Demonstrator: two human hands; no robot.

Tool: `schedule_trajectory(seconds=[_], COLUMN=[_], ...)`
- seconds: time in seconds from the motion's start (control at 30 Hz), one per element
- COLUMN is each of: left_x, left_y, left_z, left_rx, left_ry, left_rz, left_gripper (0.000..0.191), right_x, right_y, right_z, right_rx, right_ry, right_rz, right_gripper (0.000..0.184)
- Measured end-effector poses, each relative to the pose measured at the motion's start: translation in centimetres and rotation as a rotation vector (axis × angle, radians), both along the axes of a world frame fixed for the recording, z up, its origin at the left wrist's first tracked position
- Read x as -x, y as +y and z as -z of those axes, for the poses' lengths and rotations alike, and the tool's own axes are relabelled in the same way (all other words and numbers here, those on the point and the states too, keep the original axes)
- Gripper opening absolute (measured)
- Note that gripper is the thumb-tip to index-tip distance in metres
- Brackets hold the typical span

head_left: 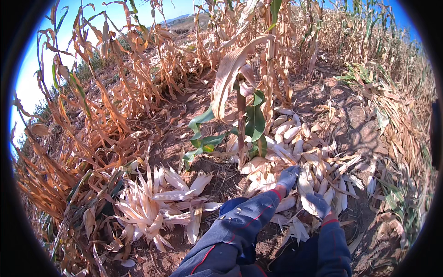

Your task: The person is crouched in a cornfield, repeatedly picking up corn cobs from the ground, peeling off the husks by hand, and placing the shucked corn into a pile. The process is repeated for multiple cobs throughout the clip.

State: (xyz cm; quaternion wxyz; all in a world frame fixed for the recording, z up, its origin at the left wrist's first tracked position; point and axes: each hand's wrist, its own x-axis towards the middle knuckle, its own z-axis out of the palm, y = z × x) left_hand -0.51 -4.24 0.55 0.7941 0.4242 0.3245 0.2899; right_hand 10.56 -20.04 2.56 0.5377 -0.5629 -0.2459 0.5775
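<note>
An ear of corn in pale husk is tilted in front of me, over a heap of husk-covered ears. My right hand, in a grey glove, grips its lower end from the right. At its upper end, my gloved left hand has its fingers curled in on the husk from the left; the fingertips are partly hidden. More unhusked corn ears lie piled beyond my hands. Loose dry husks are spread left of the ear.
A standing corn stalk with green lower leaves rises just beyond my left hand. To the left is a pile of stripped husks on the soil. Dry corn plants line the left, and flattened stalks lie along the right.
</note>
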Motion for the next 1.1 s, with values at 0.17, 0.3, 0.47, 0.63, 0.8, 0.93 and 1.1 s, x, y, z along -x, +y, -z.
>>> schedule_trajectory(seconds=[0.17,0.3,0.47,0.63,0.8,0.93,1.1], left_x=[-0.8,1.4,1.3,1.3,0.9,0.2,0.9], left_y=[0.2,0.2,1.0,1.2,1.7,1.2,-0.7], left_z=[1.5,-2.9,-1.2,-1.1,1.5,2.2,-0.3], left_rx=[-0.021,0.1,0.222,0.189,-0.517,-0.719,-0.863], left_ry=[-0.036,0.014,0.01,0.204,0.609,0.803,0.711], left_rz=[-0.149,0.084,0.181,0.159,0.18,0.053,-0.066], left_gripper=[0.027,0.028,0.032,0.03,0.02,0.017,0.023], right_x=[0.2,-0.7,-2.7,-1.9,-1.2,1.7,2.9], right_y=[0.9,0.8,0.7,1.1,2.0,3.7,4.8], right_z=[1.8,3.1,5.5,3.6,1.6,-0.1,0.0], right_rx=[-0.114,-0.101,-0.03,-0.266,0.047,0.031,-0.201], right_ry=[-0.188,-0.014,0.058,-0.649,-0.306,-1.281,-1.014], right_rz=[0.039,0.032,-0.049,-0.221,-0.208,-0.228,0.153], right_gripper=[0.032,0.032,0.026,0.039,0.046,0.046,0.039])
